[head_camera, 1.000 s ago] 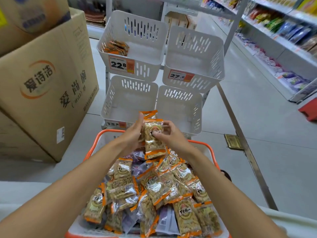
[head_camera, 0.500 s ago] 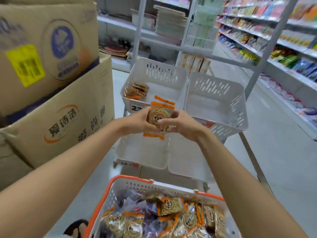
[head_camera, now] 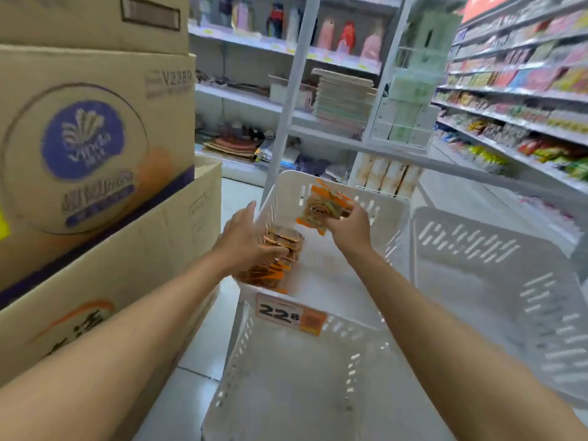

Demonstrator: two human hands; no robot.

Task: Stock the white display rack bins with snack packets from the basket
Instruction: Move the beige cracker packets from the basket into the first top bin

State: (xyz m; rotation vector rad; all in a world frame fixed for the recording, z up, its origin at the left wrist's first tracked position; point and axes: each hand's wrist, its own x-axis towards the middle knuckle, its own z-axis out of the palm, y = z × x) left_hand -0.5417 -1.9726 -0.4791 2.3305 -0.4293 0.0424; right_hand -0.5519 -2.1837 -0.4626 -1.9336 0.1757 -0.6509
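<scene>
Snack packet, orange-edged: hanging tilted over the rear half of the upper left bin, clear of its floor.
Right hand: pinching the packet's right edge, fingers curled round it.
Left hand: lying open, fingers straight, pressing against the packet stack sitting in the bin's left front corner, one digit raised beside the left rim.
Bare bin floor showing right of the stack.
Price tag hanging on the front wall.
Cardboard boxes crowding close on the left.
</scene>
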